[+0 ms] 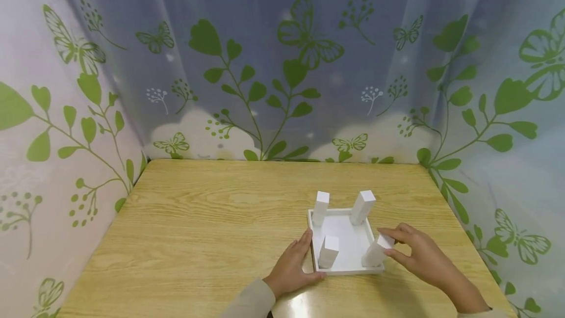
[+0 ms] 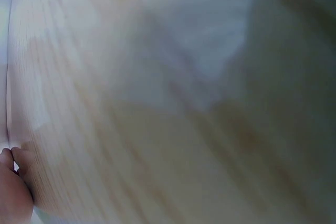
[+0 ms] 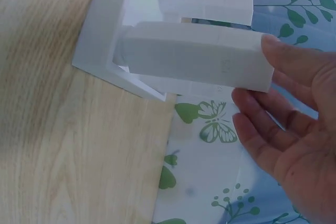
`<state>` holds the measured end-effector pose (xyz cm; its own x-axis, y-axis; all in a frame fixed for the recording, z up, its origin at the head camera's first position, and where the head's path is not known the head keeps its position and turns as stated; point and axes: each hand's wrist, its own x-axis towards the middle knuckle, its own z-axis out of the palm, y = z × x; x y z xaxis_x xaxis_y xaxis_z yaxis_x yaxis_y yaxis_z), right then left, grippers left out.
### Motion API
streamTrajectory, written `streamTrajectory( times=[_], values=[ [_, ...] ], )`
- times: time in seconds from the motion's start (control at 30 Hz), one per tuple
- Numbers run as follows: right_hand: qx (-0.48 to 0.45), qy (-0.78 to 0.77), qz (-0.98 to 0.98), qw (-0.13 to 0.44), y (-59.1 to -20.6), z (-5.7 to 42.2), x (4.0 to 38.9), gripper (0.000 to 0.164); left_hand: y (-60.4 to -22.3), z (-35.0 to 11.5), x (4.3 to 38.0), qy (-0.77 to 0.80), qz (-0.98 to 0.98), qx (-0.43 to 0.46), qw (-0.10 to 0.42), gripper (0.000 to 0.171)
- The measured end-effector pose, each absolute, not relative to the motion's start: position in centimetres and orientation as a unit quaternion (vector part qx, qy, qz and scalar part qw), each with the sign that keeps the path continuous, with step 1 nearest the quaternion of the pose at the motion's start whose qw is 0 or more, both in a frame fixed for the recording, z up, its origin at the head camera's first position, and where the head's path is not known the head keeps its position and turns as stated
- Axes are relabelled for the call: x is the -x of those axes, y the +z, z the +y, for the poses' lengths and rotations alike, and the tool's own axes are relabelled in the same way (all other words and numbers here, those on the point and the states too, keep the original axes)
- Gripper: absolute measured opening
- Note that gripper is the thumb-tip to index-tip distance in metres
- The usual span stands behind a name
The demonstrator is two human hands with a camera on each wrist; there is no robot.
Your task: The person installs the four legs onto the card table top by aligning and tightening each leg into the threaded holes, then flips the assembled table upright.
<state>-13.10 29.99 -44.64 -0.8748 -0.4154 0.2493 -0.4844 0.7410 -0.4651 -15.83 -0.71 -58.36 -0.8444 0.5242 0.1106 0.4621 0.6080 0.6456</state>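
A shallow white square tray-like base [image 1: 346, 239] lies on the wooden table, with a white square post standing at each corner. My right hand [image 1: 419, 254] pinches the top of the near right post [image 1: 374, 253] between thumb and fingers. In the right wrist view that post [image 3: 194, 56] leans slightly, its foot inside the corner of the rim. My left hand [image 1: 291, 266] rests against the base's left side, fingers fairly straight, its thumb at the front edge. Beside it stands the near left post [image 1: 328, 251]. The left wrist view is mostly blurred tabletop.
Two more white posts, the far left one [image 1: 321, 208] and the far right one [image 1: 363, 207], rise from the back corners. The wood-grain table [image 1: 198, 229] extends left of the base. A curtain [image 1: 265, 63] with green leaves and butterflies encloses the table's back and sides.
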Motion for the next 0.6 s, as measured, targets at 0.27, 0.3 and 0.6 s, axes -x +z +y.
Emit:
streamTrajectory(
  times=[0.27, 0.3, 0.6],
  values=[
    [-0.13, 0.253, -0.949, 0.133, -45.8, 28.9, 12.7, 0.034, -58.2, -0.7, 15.9, 0.344, 0.897, -0.274, 0.048, 0.106],
    [-0.122, 0.253, -0.949, 0.145, -45.9, 28.7, 12.7, 0.033, -58.2, -0.7, 15.9, 0.344, 0.897, -0.274, 0.049, 0.106],
    [-0.055, 0.238, -0.956, 0.164, -46.5, 27.4, 12.6, 0.04, -58.2, -0.8, 15.8, 0.347, 0.896, -0.271, 0.056, 0.106]
  ],
)
